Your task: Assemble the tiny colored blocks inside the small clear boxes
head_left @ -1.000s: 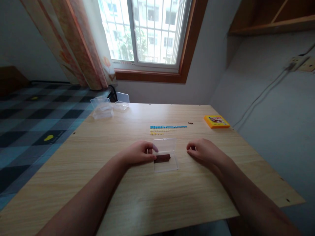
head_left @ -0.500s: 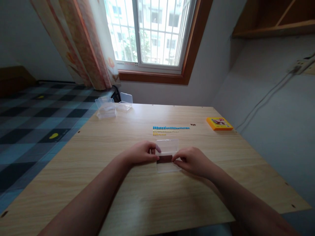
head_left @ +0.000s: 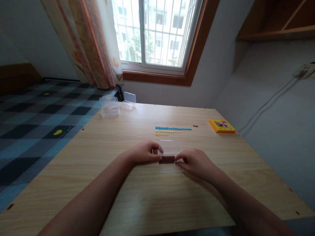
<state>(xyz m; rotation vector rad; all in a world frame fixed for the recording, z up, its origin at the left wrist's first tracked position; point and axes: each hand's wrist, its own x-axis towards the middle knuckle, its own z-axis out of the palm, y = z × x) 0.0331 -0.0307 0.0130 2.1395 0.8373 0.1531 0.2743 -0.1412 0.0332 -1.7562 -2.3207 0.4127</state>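
Note:
In the head view an open clear plastic box [head_left: 169, 168] lies on the table, its lid [head_left: 169, 146] tipped back. Dark brown small building bricks [head_left: 166, 160] sit inside it, packed in a row. My left hand [head_left: 145, 152] holds the box's left edge, its thumb beside the left end of the bricks. At the right end, my right hand [head_left: 194, 161] is closed in a pinch, with a tiny dark brown brick [head_left: 175, 162] at its fingertips. Part of the box's right side is hidden behind those fingers.
Beyond the box lie rows of blue bricks [head_left: 172, 128] and yellow bricks [head_left: 161, 134]. A few dark brown pieces [head_left: 195, 126] are farther right. An orange-yellow box [head_left: 222, 126] rests near the right edge. Clear open boxes [head_left: 110, 111] stand at the far left corner.
The view has shifted slightly, so everything appears a little farther right. My right fingertips have parted a little at the bricks' right end, and a small dark piece shows there. My left hand stays in place.

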